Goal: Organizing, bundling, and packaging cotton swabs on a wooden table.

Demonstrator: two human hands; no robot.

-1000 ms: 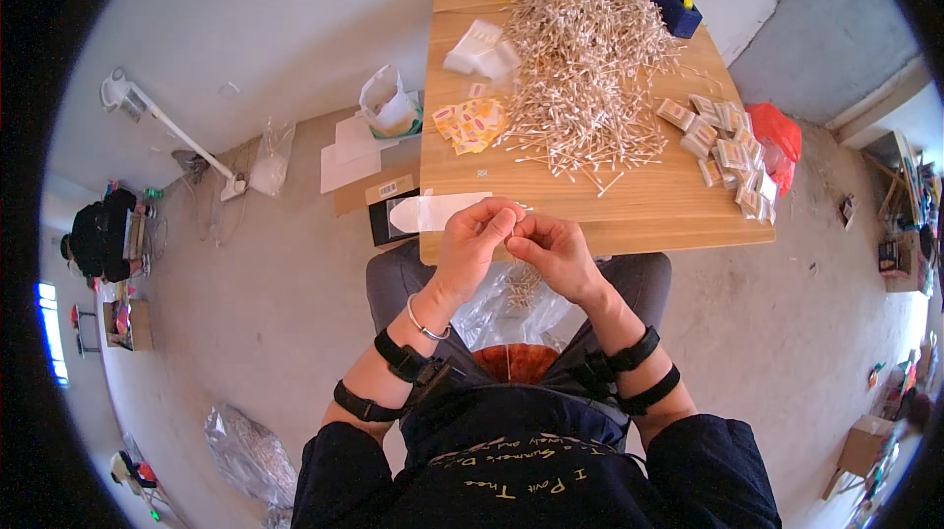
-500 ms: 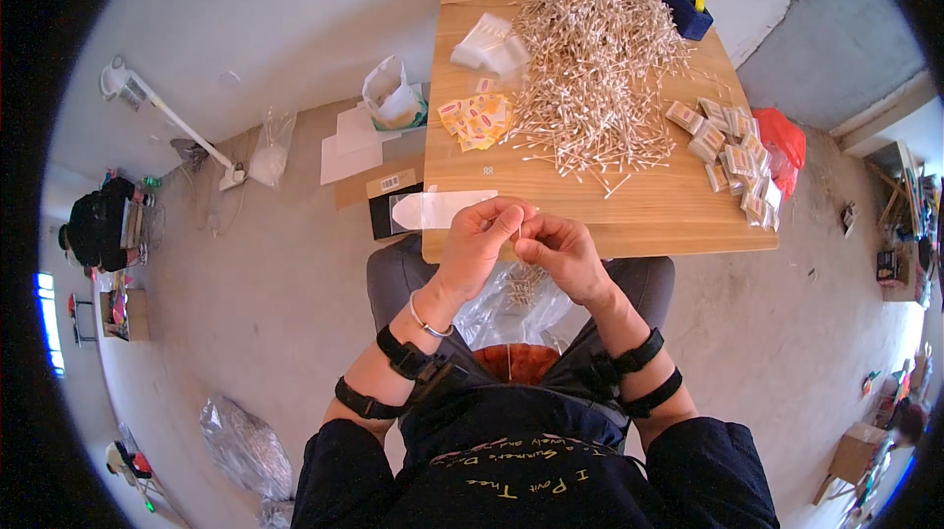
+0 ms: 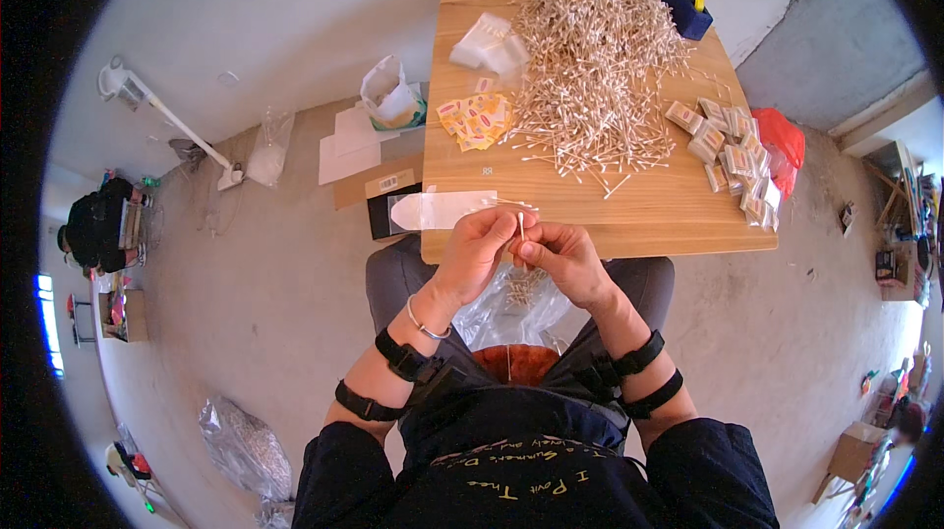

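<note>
Close together over the table's near edge, both my hands are closed on cotton swabs. White swab ends stick out past the curled fingers of my left hand (image 3: 478,249). One cotton swab (image 3: 521,225) stands upright between the hands, and the fingertips of my right hand (image 3: 562,258) pinch its lower part. Farther back on the table lies a large loose heap of cotton swabs (image 3: 600,67). Under my hands, a clear plastic bag (image 3: 492,313) with some swabs in it rests between my legs. How many swabs my left fingers hide I cannot tell.
On the wooden table (image 3: 590,219) are yellow printed cards (image 3: 476,121), clear plastic sleeves (image 3: 490,45), filled small packs (image 3: 737,150) and a blue tape dispenser (image 3: 683,8). A red bag (image 3: 782,146) hangs at the right edge. A white bag (image 3: 393,96) stands left on the floor.
The single swab between my hands now stands upright and shows more clearly. More swab ends show beyond my left fingers. Both hands have stayed in nearly the same place.
</note>
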